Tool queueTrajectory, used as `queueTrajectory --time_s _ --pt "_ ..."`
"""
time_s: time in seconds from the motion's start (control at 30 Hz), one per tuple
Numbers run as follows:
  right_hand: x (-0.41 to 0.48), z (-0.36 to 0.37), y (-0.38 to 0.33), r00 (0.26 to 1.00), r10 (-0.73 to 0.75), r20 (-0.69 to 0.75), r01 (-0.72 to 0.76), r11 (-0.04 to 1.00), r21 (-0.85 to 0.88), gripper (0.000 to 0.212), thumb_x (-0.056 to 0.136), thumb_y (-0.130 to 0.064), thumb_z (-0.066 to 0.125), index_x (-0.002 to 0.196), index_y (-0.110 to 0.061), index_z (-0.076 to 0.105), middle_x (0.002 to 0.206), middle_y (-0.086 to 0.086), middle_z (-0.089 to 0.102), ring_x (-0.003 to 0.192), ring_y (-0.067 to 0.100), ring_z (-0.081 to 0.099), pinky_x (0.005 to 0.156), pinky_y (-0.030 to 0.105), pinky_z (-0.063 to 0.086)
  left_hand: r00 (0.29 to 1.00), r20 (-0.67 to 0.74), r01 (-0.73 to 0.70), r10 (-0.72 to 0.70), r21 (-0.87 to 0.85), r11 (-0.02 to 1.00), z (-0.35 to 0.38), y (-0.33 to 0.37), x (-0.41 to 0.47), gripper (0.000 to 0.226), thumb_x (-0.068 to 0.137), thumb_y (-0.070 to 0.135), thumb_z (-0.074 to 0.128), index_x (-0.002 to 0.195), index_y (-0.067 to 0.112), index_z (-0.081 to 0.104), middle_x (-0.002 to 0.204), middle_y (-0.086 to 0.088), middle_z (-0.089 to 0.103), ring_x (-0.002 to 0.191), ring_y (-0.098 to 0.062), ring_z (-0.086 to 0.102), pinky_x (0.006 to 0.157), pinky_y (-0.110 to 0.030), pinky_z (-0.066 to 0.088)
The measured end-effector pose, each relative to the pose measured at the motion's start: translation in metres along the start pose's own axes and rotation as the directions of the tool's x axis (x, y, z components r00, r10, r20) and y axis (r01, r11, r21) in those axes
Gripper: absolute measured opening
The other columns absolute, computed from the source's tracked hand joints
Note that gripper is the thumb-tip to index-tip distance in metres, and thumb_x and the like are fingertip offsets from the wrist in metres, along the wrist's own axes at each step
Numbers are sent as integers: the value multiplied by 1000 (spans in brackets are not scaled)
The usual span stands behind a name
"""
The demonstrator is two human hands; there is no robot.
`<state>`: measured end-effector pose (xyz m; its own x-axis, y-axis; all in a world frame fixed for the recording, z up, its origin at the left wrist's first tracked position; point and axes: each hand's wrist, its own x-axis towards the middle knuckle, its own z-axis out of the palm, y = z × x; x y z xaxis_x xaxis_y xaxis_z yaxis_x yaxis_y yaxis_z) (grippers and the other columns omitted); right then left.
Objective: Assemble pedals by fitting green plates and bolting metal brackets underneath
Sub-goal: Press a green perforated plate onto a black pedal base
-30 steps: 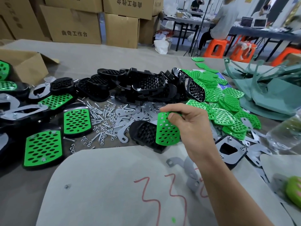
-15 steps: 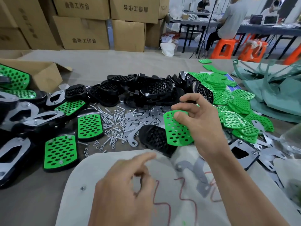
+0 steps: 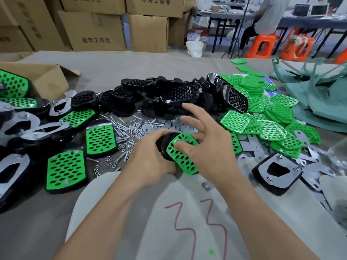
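Observation:
My left hand [image 3: 150,162] grips a black pedal base [image 3: 163,145] from the left, just above the near white sheet. A green perforated plate [image 3: 181,158] lies on top of that base. My right hand [image 3: 210,147] holds the plate with its thumb across the top face and its lower fingers at the far edge. Its index and middle fingers stick out straight over the table. Loose bolts and nuts [image 3: 125,132] and flat metal brackets [image 3: 169,124] lie just behind my hands.
Black bases [image 3: 178,94] are heaped at the centre back, and green plates [image 3: 272,117] are piled to the right. Finished pedals [image 3: 65,169] lie at left by a cardboard box [image 3: 43,79]. An upturned pedal with its bracket [image 3: 276,171] sits at right.
My left hand came in from below and took hold of the black base. My right hand brought the green plate down onto that base. The view shifted closer.

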<state>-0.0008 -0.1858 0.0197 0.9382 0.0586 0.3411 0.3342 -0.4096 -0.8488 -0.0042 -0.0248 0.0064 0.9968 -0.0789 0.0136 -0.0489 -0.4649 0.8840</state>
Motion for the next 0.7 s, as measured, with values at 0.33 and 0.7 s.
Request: queueTrajectory --time_s 0.33,0.7 --pt "-3 -7 -7 984 83 -156 -53 982 182 23 70 -8 88 78 -26 78 73 -13 76 67 8 73 66 26 60 997 30 -56 77 -448 893 7 5 -9 82 51 -28 68 120 16 70 99 -14 74 85 -18 67 76 -39 55" --pt "-3 -17 -5 984 77 -160 -6 914 405 26 73 -3 81 91 -22 79 87 0 79 80 18 76 71 28 58 982 187 175 -39 -797 578 -3 15 -10 64 82 9 61 145 7 51 141 -28 56 109 -36 59 104 -63 45"
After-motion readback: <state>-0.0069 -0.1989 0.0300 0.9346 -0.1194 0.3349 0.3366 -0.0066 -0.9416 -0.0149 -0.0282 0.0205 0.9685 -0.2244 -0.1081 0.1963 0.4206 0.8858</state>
